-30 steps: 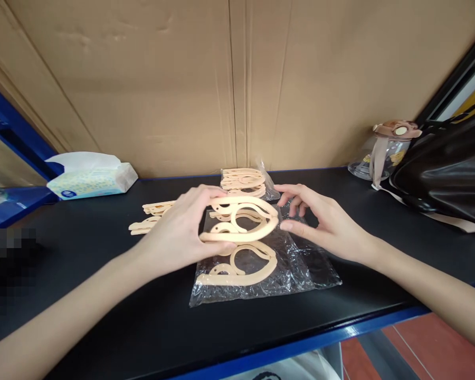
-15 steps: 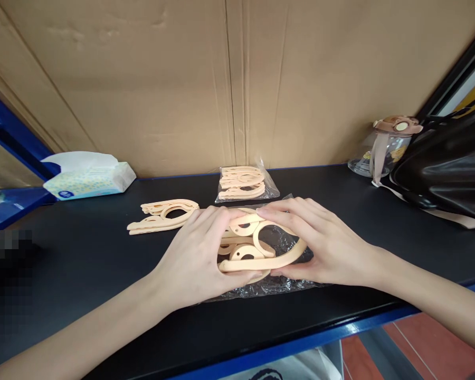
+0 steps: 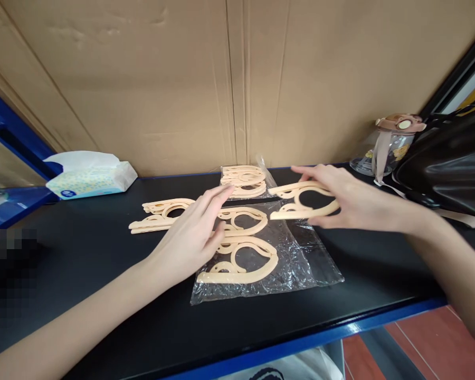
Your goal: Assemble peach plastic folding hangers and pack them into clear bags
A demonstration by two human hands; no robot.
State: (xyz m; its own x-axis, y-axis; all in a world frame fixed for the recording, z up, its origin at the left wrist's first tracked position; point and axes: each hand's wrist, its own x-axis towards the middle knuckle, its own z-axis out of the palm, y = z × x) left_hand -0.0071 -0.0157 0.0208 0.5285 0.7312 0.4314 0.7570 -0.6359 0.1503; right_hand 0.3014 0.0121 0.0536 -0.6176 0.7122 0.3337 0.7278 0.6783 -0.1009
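Note:
My right hand (image 3: 340, 198) grips a folded beige travel hanger (image 3: 324, 210) by its curved end, raised over the right part of a clear plastic bag (image 3: 301, 264). Two more folded hangers lie at the bag, the nearer hanger (image 3: 257, 275) close to its front edge and the farther hanger (image 3: 261, 224) behind it. I cannot tell whether they are inside the bag or on it. Holding nothing, my left hand (image 3: 196, 237) hovers with stretched fingers over their left ends and hides part of them. Left of it lie other folded hangers (image 3: 154, 222) on the black tabletop.
Behind the work area lies a second clear bag with several beige hangers (image 3: 243, 174). A tissue pack (image 3: 93, 179) stands at the back left. At the right are a drink bottle (image 3: 396, 145) and a black bag (image 3: 447, 158). Cardboard (image 3: 162, 89) walls off the back.
Both hands held a hanger together over the bag. My left hand has let go and shifted left; my right hand has carried the hanger up and right, uncovering the two on the bag.

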